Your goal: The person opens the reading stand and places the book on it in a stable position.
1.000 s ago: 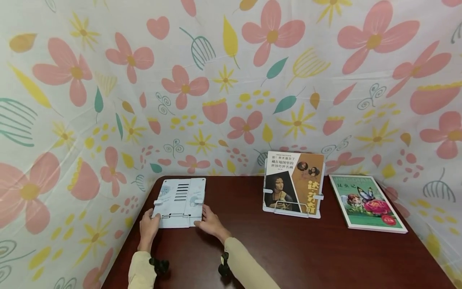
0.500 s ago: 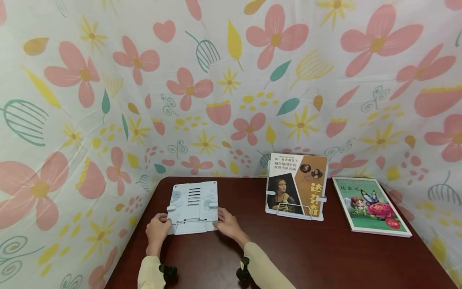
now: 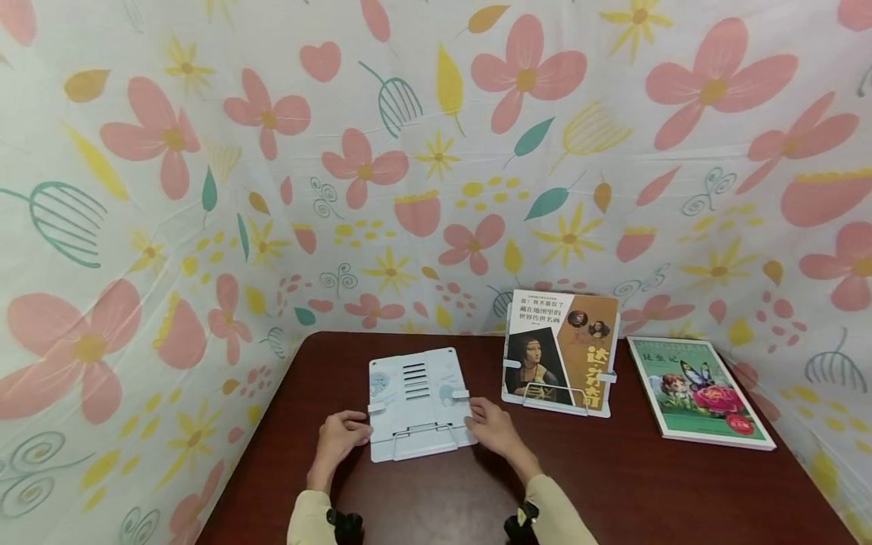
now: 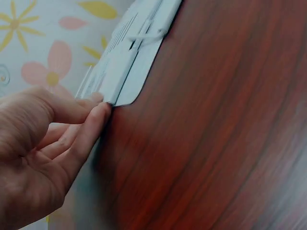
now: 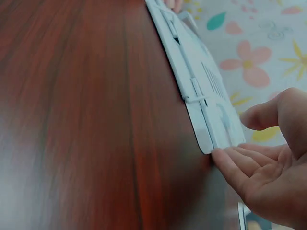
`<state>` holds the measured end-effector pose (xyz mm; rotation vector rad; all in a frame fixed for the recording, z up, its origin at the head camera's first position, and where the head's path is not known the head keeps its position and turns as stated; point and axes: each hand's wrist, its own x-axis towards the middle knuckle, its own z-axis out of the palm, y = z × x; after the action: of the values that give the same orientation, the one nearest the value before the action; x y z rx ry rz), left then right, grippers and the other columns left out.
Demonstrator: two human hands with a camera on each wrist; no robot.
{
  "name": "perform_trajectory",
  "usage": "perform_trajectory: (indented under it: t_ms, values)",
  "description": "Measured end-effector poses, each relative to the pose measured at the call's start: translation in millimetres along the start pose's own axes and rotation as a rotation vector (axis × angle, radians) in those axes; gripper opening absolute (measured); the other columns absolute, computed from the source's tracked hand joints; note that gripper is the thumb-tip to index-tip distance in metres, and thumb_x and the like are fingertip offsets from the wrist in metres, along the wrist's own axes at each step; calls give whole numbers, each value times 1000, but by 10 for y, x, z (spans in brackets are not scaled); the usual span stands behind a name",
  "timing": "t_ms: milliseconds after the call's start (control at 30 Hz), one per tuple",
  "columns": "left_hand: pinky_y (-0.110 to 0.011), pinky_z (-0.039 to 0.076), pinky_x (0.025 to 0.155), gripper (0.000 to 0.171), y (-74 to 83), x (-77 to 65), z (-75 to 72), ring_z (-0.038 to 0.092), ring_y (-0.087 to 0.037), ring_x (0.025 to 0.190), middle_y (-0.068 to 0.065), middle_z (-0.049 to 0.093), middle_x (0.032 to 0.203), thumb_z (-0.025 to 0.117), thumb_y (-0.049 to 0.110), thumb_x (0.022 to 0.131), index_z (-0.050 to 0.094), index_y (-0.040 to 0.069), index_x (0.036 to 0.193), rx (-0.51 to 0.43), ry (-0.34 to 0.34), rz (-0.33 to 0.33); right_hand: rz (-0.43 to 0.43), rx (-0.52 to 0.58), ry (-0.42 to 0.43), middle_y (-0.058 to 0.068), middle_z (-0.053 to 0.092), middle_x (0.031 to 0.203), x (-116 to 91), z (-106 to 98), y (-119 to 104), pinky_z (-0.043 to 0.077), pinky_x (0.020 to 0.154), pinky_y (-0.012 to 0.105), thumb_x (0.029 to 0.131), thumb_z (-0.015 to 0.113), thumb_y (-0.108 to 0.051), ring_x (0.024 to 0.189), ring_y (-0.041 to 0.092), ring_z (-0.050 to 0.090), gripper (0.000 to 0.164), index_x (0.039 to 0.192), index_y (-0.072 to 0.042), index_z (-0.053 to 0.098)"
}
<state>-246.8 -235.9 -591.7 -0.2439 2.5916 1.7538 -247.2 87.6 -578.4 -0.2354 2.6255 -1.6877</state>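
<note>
A light blue-white book stand (image 3: 415, 409) with slots, side clips and a wire page holder lies on the dark table, turned slightly. My left hand (image 3: 342, 439) is at its lower left edge. In the left wrist view, the thumb and index finger of that hand (image 4: 53, 139) pinch the stand's corner (image 4: 108, 91). My right hand (image 3: 500, 433) touches the lower right edge. In the right wrist view, its fingers (image 5: 235, 165) are fairly straight against the stand's corner (image 5: 218, 139), and the thumb (image 5: 261, 115) is lifted off the stand.
To the right, a second stand holds an upright book with a painted portrait (image 3: 559, 356) on its cover. Farther right, a green book with a butterfly cover (image 3: 702, 390) lies flat. A flower-patterned cloth (image 3: 436, 189) hangs behind the brown table (image 3: 422, 507).
The book stand has moved right across the table with both hands, closer to the stand with the portrait book. It has also turned a little. The other books keep their places.
</note>
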Motion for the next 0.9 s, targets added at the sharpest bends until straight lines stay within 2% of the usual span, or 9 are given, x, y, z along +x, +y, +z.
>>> perform_trajectory:
  t_ms: [67,167,533,733,900]
  values:
    - [-33,62,66,31,24,-14,74,74,-22,71,-17,76,88,77,0,84,69,-11,113,-21,-65,-3,21,12,13,34,64,125,-63,-110,54,57,95,46,93,65,-3,115,44,66,37,126,13,60]
    - [-33,62,66,27,65,-24,160,73,-20,69,-17,75,86,78,0,84,70,-12,108,-7,-123,-3,41,15,20,32,66,125,-170,-232,110,57,94,44,94,65,-3,116,42,67,36,127,12,60]
    - [-32,62,65,22,191,-52,444,72,-17,68,-14,75,84,77,-2,84,71,-9,104,47,-251,54,120,-5,85,28,65,130,-517,-473,215,57,95,39,96,65,-3,120,39,65,37,130,9,60]
    - [-33,62,65,22,212,-107,461,73,-19,69,-14,75,84,77,0,84,71,-9,104,59,-277,76,126,-19,98,25,66,130,-581,-504,257,57,95,39,96,64,-4,122,37,65,36,131,6,61]
    - [-33,62,65,22,257,-88,366,73,-20,69,-13,74,83,77,2,85,70,-8,104,89,-302,70,94,-41,115,22,70,123,-600,-486,238,59,91,35,95,66,-4,115,33,69,33,127,5,64]
